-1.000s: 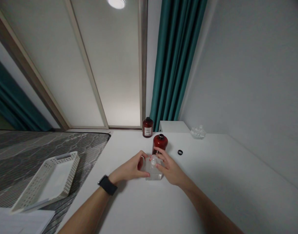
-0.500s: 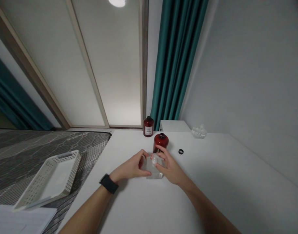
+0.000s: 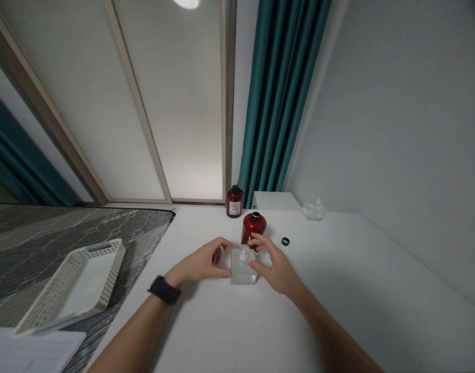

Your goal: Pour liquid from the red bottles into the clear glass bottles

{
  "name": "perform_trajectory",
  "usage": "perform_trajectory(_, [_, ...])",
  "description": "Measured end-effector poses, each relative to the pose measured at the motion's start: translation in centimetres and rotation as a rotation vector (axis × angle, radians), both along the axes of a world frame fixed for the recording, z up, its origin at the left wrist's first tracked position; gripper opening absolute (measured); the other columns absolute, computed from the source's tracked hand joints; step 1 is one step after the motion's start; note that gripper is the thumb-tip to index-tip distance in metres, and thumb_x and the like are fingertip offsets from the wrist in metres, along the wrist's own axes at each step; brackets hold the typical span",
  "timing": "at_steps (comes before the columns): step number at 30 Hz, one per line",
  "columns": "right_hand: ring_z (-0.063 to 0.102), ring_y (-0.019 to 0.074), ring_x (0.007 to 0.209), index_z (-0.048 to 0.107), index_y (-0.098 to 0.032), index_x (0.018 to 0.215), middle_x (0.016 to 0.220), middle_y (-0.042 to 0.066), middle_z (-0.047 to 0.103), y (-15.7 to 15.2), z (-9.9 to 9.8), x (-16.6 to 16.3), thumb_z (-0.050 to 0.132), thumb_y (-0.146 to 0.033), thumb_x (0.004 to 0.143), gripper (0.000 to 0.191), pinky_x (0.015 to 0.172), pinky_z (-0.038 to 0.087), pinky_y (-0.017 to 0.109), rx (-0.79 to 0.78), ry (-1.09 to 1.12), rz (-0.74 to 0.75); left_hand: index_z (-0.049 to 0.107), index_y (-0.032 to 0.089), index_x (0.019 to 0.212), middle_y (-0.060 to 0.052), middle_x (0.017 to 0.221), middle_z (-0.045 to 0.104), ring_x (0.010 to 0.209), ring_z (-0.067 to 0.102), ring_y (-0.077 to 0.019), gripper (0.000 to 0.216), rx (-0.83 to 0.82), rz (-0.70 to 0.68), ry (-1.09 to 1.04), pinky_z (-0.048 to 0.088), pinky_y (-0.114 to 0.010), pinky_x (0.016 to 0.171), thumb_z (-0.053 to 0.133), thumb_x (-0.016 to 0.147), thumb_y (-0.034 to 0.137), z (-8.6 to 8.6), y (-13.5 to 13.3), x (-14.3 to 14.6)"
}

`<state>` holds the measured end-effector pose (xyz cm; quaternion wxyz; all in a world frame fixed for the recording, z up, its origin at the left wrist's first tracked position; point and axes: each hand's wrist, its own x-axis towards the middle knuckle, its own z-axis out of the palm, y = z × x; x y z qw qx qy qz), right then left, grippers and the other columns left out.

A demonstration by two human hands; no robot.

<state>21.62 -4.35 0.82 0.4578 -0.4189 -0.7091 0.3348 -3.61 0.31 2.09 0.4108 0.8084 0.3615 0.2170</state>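
Note:
A square clear glass bottle (image 3: 243,272) with a round clear stopper (image 3: 244,254) stands upright on the white table. My left hand (image 3: 204,265), a black watch on its wrist, curves beside the bottle's left side with thumb and fingers apart. On the other side is my right hand (image 3: 274,265), also with spread fingers, its thumb close to or touching the bottle's right edge. Its fingertips pass in front of a dark red bottle (image 3: 254,224) just behind the glass one; whether they touch it I cannot tell.
Farther back stands a labelled red bottle (image 3: 234,197). A black ring (image 3: 285,241) lies to the right on the table (image 3: 331,305). At the rear right is a clear crumpled-looking object (image 3: 314,210). A white perforated basket (image 3: 115,274) and papers (image 3: 35,349) are at the left.
Both hands have eased outward from the glass bottle. My right fingers have come away from its stopper, and more of the bottle shows. The view has shifted slightly.

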Motion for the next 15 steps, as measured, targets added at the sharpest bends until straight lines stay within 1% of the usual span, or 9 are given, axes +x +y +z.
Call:
perform_trajectory(2, [0.060,0.0260,0.116,0.046,-0.026,0.140,0.129,0.010,0.064,-0.2,-0.2,0.5,0.070,-0.022,0.080,0.064,0.103,0.045,0.046,0.000,-0.051,-0.031,0.054,0.020,0.114,-0.001,0.100,0.056,0.078,0.049,-0.0158,0.060,-0.001,-0.017,0.029,0.043,-0.027,0.070,0.085,0.068,0.041,-0.3,-0.1,0.2])
perform_trajectory(4, [0.058,0.0277,0.121,0.043,-0.026,0.143,0.135,0.010,0.061,-0.4,-0.5,0.7,0.074,-0.021,0.076,0.074,0.103,0.044,0.047,-0.044,-0.092,-0.019,0.054,0.020,0.115,-0.001,0.099,0.057,0.078,0.050,-0.0157,0.062,0.011,-0.023,0.052,0.042,-0.027,0.068,0.086,0.067,0.042,-0.5,-0.2,0.4])
perform_trajectory(6, [0.053,0.0301,0.129,0.038,-0.027,0.148,0.143,0.012,0.055,-0.7,-0.9,0.7,0.078,-0.019,0.072,0.085,0.105,0.043,0.050,-0.110,-0.127,0.015,0.054,0.019,0.114,0.000,0.096,0.057,0.076,0.050,-0.0157,0.062,0.026,-0.023,0.079,0.041,-0.026,0.066,0.086,0.067,0.044,-0.5,-0.4,0.5])
perform_trajectory(8, [0.047,0.0318,0.136,0.034,-0.027,0.151,0.151,0.014,0.047,-0.9,-1.5,0.5,0.080,-0.019,0.071,0.093,0.109,0.039,0.053,-0.164,-0.144,0.042,0.054,0.018,0.113,0.000,0.092,0.057,0.075,0.050,-0.0159,0.060,0.040,-0.021,0.096,0.041,-0.026,0.065,0.085,0.068,0.044,-0.4,-0.6,0.7])
perform_trajectory(11, [0.047,0.0313,0.136,0.033,-0.028,0.152,0.155,0.013,0.042,-1.0,-2.1,0.0,0.079,-0.018,0.072,0.093,0.113,0.035,0.054,-0.207,-0.128,0.049,0.054,0.018,0.112,0.000,0.090,0.057,0.075,0.050,-0.0161,0.056,0.057,-0.019,0.092,0.042,-0.027,0.066,0.083,0.070,0.041,-0.1,-0.9,1.0])
perform_trajectory(15, [0.051,0.0298,0.131,0.035,-0.028,0.151,0.151,0.013,0.046,-1.0,-2.2,-0.2,0.078,-0.016,0.072,0.091,0.108,0.042,0.051,-0.191,-0.112,0.039,0.055,0.018,0.113,0.000,0.091,0.058,0.075,0.051,-0.0161,0.054,0.068,-0.010,0.059,0.042,-0.027,0.065,0.083,0.070,0.036,0.0,-1.1,1.3])
